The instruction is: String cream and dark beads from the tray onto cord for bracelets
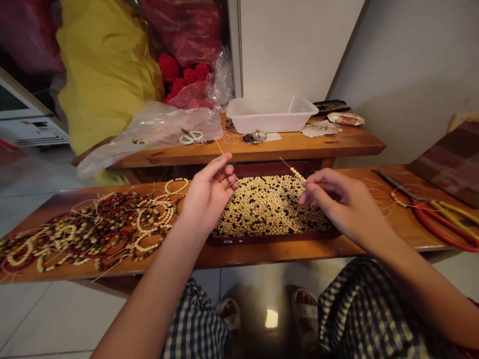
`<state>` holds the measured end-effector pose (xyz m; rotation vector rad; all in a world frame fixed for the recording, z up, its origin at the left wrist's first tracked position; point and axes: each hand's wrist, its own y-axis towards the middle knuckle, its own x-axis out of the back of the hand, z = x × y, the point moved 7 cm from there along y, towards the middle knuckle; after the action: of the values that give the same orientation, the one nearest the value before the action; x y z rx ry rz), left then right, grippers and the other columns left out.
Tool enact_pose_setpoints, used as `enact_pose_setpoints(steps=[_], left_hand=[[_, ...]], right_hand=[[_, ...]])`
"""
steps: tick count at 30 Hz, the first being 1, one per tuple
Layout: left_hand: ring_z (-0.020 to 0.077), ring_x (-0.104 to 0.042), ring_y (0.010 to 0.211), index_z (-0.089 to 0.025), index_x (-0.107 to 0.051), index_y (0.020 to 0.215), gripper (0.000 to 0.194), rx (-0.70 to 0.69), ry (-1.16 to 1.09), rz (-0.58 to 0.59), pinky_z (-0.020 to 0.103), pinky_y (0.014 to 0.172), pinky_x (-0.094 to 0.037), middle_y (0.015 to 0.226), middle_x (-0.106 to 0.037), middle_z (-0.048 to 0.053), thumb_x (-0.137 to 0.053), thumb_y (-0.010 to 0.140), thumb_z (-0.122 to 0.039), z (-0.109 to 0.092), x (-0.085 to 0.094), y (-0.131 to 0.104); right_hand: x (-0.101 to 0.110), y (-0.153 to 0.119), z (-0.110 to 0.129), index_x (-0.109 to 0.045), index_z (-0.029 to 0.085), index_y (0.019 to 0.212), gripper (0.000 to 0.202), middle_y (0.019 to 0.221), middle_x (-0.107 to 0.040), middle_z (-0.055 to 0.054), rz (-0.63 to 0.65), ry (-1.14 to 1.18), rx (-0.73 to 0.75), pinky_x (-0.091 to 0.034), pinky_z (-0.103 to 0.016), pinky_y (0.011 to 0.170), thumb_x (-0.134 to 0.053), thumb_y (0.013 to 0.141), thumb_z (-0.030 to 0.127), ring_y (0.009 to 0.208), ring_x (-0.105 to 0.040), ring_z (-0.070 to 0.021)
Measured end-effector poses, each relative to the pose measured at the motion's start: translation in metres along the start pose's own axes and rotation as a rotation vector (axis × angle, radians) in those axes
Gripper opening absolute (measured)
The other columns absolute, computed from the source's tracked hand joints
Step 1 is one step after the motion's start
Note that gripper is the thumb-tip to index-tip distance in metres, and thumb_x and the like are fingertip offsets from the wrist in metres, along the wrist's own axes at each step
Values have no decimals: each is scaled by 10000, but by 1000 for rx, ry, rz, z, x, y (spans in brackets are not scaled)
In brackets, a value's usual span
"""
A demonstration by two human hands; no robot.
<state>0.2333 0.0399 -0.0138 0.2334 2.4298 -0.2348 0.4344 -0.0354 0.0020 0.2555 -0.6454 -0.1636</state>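
My right hand (329, 192) pinches a short string of cream beads (298, 174), over the right part of a dark red tray (277, 168). A thin needle-like tip sticks out of the beads toward the upper left. Loose cream beads (262, 204), with dark ones mixed in, fill the tray. Above the tray's left side is my left hand (215, 187), palm turned up and fingers curled. A thin pale strand (219, 146) rises by its thumb and index fingertip; whether the fingers grip it is hard to tell.
Finished bead strings (112, 227) are heaped at the left of the wooden bench (232, 255). Red-handled shears (430, 214) and a cardboard box (452, 159) lie at the right. Behind, a raised shelf (337, 143) holds a white plastic tub (271, 122), small scissors (191, 137) and a plastic bag (160, 124).
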Motion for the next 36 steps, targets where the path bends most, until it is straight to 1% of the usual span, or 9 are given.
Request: enact_pose_setpoints(steps=[4,9,14,16,20,25,30,34,36], left_hand=[[41,-384,465,-127,-610,798,72,4,70,12,166,448,-306,570,-448,-37,-619,737,-164,4,-2,-2],[32,-348,449,-126,-603,818,81,100,156,107,157,426,-266,567,-425,-38,-592,777,-196,21,-12,-7],[46,-305,447,-161,-521,779,94,229,141,233,168,438,-229,514,-314,-58,-488,858,-201,37,-26,-16],[53,-288,441,-173,-498,785,106,258,129,268,172,442,-219,498,-291,-62,-456,877,-202,41,-31,-19],[61,-276,432,-184,-481,805,87,301,113,313,178,445,-215,480,-297,-63,-449,883,-208,45,-37,-23],[65,-284,420,-184,-480,792,84,330,107,299,175,434,-203,456,-307,-64,-468,874,-203,48,-36,-23],[56,-278,396,-173,-485,759,109,335,41,232,173,423,-214,448,-285,-74,-475,867,-182,52,-30,-18],[45,-286,395,-164,-479,741,128,317,30,231,166,419,-217,466,-301,-73,-478,869,-153,55,-30,-16],[46,-289,396,-160,-479,736,142,316,44,233,167,418,-221,469,-309,-70,-466,877,-152,57,-31,-17]], right_hand=[[1,0,3,-583,189,787,130,696,-671,-9,10,-45,35,-462,-256,629,-510,864,262,660,-625,-124],[-3,-4,19,-603,196,790,129,705,-669,14,47,-141,203,-445,-219,637,-502,869,210,662,-616,-98],[2,-13,36,-623,173,884,99,791,-683,-23,-118,-328,441,-448,-227,656,-536,842,152,696,-624,-120],[1,-16,39,-626,147,904,116,801,-678,-49,-156,-394,512,-454,-244,671,-536,834,131,701,-619,-136],[-5,-17,41,-625,115,917,140,770,-649,-76,-128,-502,574,-453,-288,649,-514,831,112,689,-588,-169],[-10,-22,48,-609,132,890,136,725,-611,-67,-100,-569,679,-438,-301,614,-500,823,86,673,-539,-177],[-4,-25,50,-597,183,954,170,802,-651,-66,-157,-507,643,-461,-319,674,-503,831,113,729,-580,-187],[6,-21,44,-615,257,913,125,840,-679,-38,-261,-289,469,-484,-334,720,-549,840,181,745,-620,-184],[10,-18,41,-626,261,849,76,858,-679,-39,-281,-137,386,-495,-358,767,-570,834,212,793,-628,-199]])
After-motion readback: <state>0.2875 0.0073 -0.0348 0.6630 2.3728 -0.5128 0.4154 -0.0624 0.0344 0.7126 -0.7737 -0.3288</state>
